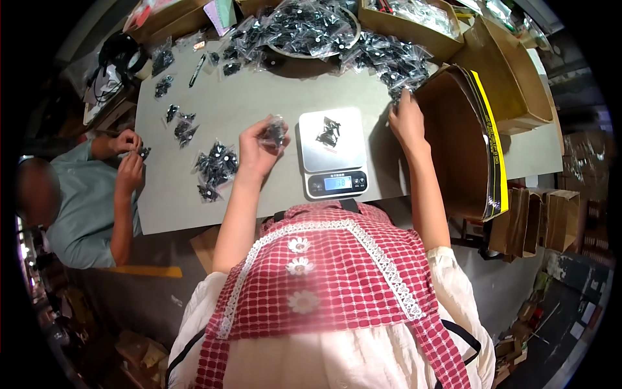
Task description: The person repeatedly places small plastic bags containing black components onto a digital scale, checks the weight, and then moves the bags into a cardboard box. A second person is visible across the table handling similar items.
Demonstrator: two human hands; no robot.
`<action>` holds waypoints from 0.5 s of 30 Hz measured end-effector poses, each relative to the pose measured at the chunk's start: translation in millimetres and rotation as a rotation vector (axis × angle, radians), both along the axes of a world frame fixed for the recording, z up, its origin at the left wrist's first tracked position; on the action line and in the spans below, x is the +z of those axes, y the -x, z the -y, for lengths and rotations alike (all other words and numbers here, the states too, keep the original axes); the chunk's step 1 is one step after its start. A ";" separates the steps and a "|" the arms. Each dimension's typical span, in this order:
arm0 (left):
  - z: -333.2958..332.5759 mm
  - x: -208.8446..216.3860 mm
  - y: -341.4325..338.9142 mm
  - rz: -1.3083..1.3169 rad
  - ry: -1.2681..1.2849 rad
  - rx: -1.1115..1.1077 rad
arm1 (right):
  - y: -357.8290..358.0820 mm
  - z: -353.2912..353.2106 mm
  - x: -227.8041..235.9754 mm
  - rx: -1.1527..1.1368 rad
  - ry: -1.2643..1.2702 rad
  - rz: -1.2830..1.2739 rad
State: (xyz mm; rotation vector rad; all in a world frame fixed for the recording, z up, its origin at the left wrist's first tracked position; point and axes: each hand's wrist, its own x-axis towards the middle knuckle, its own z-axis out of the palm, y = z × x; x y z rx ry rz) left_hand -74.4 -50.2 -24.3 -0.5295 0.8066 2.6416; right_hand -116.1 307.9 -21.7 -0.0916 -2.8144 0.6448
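Observation:
Left of the scale, my left hand (256,148) is closed around a clear plastic bag of small black parts (274,133). A similar bag of black parts (328,132) lies on the silver plate of the digital kitchen scale (335,165), whose display is lit. Farther to the right, my right hand (407,120) reaches the near end of a heap of bagged black parts (394,59). Its fingertips are bent against the bags there, and whether they grip one is hidden.
A round tray (313,53) heaped with bags stands at the back. Several bags (216,163) lie left. An open carton (456,139) borders my right arm, with more boxes (515,74) behind. At the left edge a co-worker's hands (129,155) handle a small bag. A pen (197,70) lies nearby.

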 end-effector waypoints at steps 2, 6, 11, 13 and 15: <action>-4.8 28.4 -5.8 0.144 -0.122 0.030 | 15.9 3.2 -9.5 -0.034 -0.030 0.008; -1.1 28.7 -12.8 0.065 -0.518 -0.099 | 43.3 5.3 -17.1 -0.093 -0.087 0.020; -10.6 40.1 -19.2 -0.144 0.222 -0.210 | 25.8 7.4 -10.0 0.013 0.442 0.064; -28.9 51.9 -26.5 -0.204 0.512 -0.171 | -0.3 19.4 7.6 0.011 1.003 0.119; -41.7 45.6 -28.4 -0.346 0.688 -0.149 | -19.1 23.5 21.7 0.058 1.283 0.072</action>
